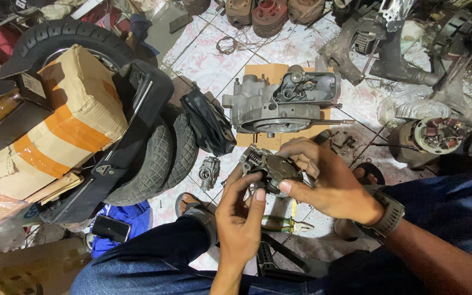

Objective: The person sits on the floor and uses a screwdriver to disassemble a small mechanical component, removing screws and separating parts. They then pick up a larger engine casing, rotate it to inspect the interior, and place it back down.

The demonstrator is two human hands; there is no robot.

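Both your left hand [240, 218] and right hand [323, 177] grip a greasy, round metal part [271, 166] with a coiled spring, just below the grey cast engine case [279, 101].

Patterned tile floor [203, 60], engine casing [279, 101] on cardboard sheet [258, 74], small tyres [162, 158], green-handled pliers [279, 223]

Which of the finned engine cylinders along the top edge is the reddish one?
The middle cylinder of the three. The cylinders either side are dull brown-grey.
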